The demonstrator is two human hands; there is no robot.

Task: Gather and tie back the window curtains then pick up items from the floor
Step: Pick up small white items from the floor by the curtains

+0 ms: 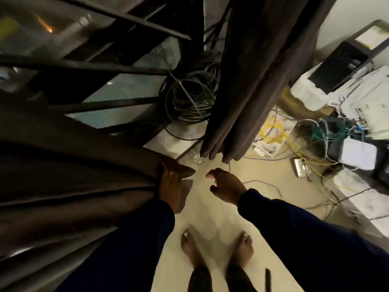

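A dark brown curtain (63, 175) is bunched in thick folds on the left. My left hand (170, 186) grips its gathered edge, fingers wrapped round the folds. A second brown curtain (248, 81) hangs straight down in the middle, its hem just above the floor. My right hand (225, 186) hovers free below that hem, fingers loosely curled and holding nothing, apart from both curtains. A small round silvery item (198, 159) lies on the floor near the second curtain's hem.
A barred window (109, 70) sits behind the curtains with a coil of dark cable (189, 98) at its base. Yellow and green wires (273, 131), a power socket (301, 165) and white boxes (357, 153) crowd the right. My bare feet (216, 247) stand on the beige floor.
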